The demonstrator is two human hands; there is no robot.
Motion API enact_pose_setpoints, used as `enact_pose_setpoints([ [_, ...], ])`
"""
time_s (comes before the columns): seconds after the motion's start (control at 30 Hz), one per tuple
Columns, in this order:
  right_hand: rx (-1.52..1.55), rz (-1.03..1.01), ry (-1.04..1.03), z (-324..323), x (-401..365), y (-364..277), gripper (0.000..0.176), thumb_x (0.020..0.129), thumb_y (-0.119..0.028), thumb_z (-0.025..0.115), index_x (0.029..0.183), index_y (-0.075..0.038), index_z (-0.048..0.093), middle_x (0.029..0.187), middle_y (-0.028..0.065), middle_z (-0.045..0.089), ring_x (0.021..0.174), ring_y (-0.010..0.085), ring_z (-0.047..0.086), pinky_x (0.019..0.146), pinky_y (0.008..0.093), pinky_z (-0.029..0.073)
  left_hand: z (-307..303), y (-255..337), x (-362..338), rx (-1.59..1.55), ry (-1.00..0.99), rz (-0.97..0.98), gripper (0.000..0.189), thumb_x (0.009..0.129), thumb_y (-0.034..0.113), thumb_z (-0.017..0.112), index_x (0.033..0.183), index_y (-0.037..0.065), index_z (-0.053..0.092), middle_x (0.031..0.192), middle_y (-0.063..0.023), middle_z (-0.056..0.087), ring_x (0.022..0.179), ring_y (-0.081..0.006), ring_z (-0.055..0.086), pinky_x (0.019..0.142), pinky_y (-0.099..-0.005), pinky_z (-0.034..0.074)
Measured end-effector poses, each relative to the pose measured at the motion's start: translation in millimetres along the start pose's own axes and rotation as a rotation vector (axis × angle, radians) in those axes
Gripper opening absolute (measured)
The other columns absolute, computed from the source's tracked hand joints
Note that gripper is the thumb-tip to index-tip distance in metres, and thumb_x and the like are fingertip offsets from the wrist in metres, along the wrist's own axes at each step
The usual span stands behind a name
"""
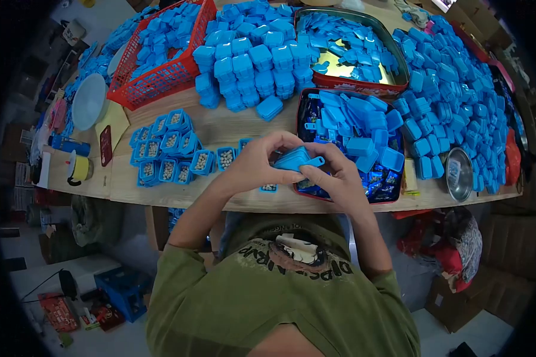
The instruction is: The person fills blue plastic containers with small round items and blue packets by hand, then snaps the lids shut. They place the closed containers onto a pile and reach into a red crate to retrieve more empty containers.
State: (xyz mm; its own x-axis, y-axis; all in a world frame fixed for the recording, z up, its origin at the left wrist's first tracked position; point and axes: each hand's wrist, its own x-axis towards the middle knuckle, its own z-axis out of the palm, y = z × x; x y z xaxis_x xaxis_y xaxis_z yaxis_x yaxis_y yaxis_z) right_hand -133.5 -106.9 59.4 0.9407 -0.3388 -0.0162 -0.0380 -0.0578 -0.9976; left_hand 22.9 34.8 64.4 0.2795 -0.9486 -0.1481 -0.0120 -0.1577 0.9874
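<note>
Both my hands hold a small blue plastic box (290, 159) above the table's front edge. My left hand (257, 159) grips its left side, thumb below and fingers over the top. On the right, my right hand (338, 172) pinches a small blue tab (317, 161) that sticks out from the box. Behind and below my right hand lies a red-rimmed tin (401, 149) with blue lids, boxes and dark blue wrapped packets. To the left of my left hand stand small open blue boxes (202, 161) filled with pale round pellets.
Stacked closed blue boxes (244, 59) stand at the back centre, beside a red basket (122, 89) of blue parts. A large tin (393, 88) holds flat blue pieces. More boxes (458, 119) heap at right, near a metal bowl (459, 174). A yellow cup (80, 168) stands left.
</note>
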Motion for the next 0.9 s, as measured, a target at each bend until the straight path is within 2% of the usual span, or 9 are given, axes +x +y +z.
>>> enact_pose_setpoints([
  [0.1, -0.042, -0.137, 0.223, 10.2, 2.2, 1.2, 0.030, 0.082, -0.009, 0.068, 0.110, -0.006, 0.058, 0.104, 0.0024, 0.054, 0.087, 0.0082, 0.051, 0.074, 0.0230, 0.044, -0.2, 0.5, 0.0, 0.032, 0.076, 0.075, 0.073, 0.072, 0.012, 0.079, 0.135, 0.007, 0.042, 0.113, -0.0061, 0.055, 0.100, -0.0133, 0.053, 0.086, -0.0274, 0.044],
  [0.23, -0.109, -0.296, 0.270, 9.1, 3.2, 8.1, 0.023, 0.079, -0.005, 0.070, 0.099, -0.005, 0.060, 0.100, 0.0028, 0.053, 0.084, 0.0078, 0.050, 0.075, 0.0231, 0.043, 16.1, 1.3, -2.8, -0.050, 0.107, 0.066, 0.075, 0.072, 0.013, 0.078, 0.138, 0.010, 0.042, 0.108, -0.0050, 0.056, 0.096, -0.0133, 0.052, 0.081, -0.0269, 0.043],
  [0.3, -0.357, -0.549, 0.399, 8.8, 3.7, 10.8, 0.019, 0.076, -0.002, 0.072, 0.092, -0.005, 0.061, 0.096, 0.0029, 0.052, 0.084, 0.0102, 0.051, 0.075, 0.0232, 0.042, 22.6, -3.3, -2.0, 0.286, 0.274, 0.343, 0.061, 0.073, 0.019, 0.078, 0.130, 0.014, 0.055, 0.089, -0.0054, 0.055, 0.083, -0.0132, 0.052, 0.068, -0.0287, 0.043],
  [0.33, -0.358, -0.554, 0.393, 9.6, 3.2, 11.8, 0.019, 0.076, -0.002, 0.072, 0.092, -0.005, 0.061, 0.096, 0.0029, 0.052, 0.084, 0.0102, 0.051, 0.075, 0.0232, 0.042, 27.7, -3.2, -2.6, 0.286, 0.281, 0.346, 0.061, 0.073, 0.019, 0.078, 0.130, 0.014, 0.055, 0.089, -0.0054, 0.055, 0.083, -0.0132, 0.052, 0.068, -0.0287, 0.043],
  [0.43, -0.092, -0.499, 0.427, 10.4, 0.1, 12.4, 0.018, 0.073, 0.004, 0.071, 0.087, -0.004, 0.063, 0.092, 0.0050, 0.052, 0.088, 0.0157, 0.051, 0.073, 0.0277, 0.042, 33.9, -1.0, -4.0, 0.354, 0.330, 0.500, 0.050, 0.074, 0.018, 0.075, 0.122, 0.016, 0.062, 0.085, -0.0071, 0.052, 0.079, -0.0167, 0.051, 0.066, -0.0312, 0.042],
  [0.5, 0.537, -0.145, 0.222, 3.5, -2.5, 10.4, 0.020, 0.073, 0.004, 0.072, 0.088, -0.005, 0.063, 0.096, 0.0031, 0.052, 0.088, 0.0157, 0.051, 0.076, 0.0280, 0.043, 30.8, 2.2, -4.3, 0.571, 0.282, 0.680, 0.044, 0.074, 0.019, 0.074, 0.117, 0.020, 0.065, 0.091, -0.0090, 0.055, 0.080, -0.0221, 0.053, 0.065, -0.0318, 0.043],
  [0.63, 0.621, -0.089, 0.040, 0.7, -9.3, 13.9, 0.034, 0.073, -0.002, 0.075, 0.102, -0.005, 0.059, 0.103, 0.0034, 0.053, 0.090, 0.0155, 0.054, 0.080, 0.0286, 0.045, 28.1, 10.3, -6.5, 0.658, 0.230, 0.835, 0.041, 0.073, 0.019, 0.074, 0.114, 0.025, 0.067, 0.096, -0.0099, 0.056, 0.082, -0.0265, 0.054, 0.066, -0.0332, 0.046],
  [0.8, 0.939, 0.366, -0.047, 6.9, -25.7, -1.9, 0.065, 0.070, -0.010, 0.077, 0.123, -0.001, 0.040, 0.110, 0.0094, 0.054, 0.096, 0.0163, 0.058, 0.084, 0.0289, 0.047, 27.0, 16.4, -5.6, 0.688, 0.117, 0.968, 0.036, 0.072, 0.016, 0.076, 0.106, 0.026, 0.071, 0.100, -0.0115, 0.060, 0.077, -0.0253, 0.057, 0.061, -0.0324, 0.047],
  [0.9, 0.945, 0.287, -0.045, 7.9, -29.3, 1.3, 0.061, 0.071, -0.007, 0.076, 0.121, -0.001, 0.041, 0.107, 0.0086, 0.056, 0.095, 0.0154, 0.057, 0.081, 0.0274, 0.048, 28.1, 20.4, -9.0, 0.753, 0.095, 0.975, 0.035, 0.071, 0.017, 0.075, 0.104, 0.026, 0.071, 0.100, -0.0108, 0.059, 0.076, -0.0254, 0.058, 0.060, -0.0327, 0.047],
])
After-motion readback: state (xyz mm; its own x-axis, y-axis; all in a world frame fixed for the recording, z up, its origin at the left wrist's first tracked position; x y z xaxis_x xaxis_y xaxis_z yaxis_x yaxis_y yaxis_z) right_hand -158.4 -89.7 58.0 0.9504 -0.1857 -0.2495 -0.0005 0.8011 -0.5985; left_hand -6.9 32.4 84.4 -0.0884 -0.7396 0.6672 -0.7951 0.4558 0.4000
